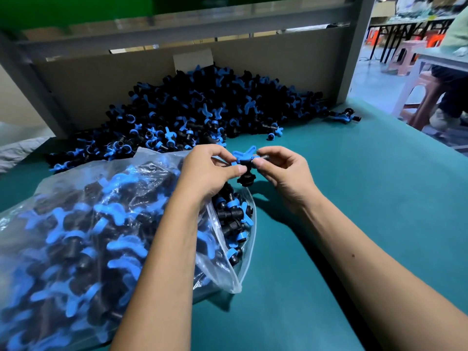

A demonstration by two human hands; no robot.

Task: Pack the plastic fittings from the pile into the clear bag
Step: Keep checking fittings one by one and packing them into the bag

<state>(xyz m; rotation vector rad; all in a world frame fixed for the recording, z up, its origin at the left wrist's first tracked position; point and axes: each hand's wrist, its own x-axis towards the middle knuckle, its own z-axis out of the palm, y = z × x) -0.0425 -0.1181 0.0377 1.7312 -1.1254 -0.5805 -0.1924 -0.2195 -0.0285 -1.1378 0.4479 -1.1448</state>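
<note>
Hands pinching one fitting (245, 163) between them, left hand (211, 171), right hand (283, 171), above bag (76, 236) mouth, pile (197, 110) beyond on desk (367, 198).

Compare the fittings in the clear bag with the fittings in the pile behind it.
The fittings in the clear bag are enclosed in plastic and lie at the near left; the pile sits loose on the green table, heaped against the cardboard backing. The bag's mouth opens right, under both hands; the pile spreads wide, with strays at its right edge. Both hold the same black-and-blue parts.
</note>
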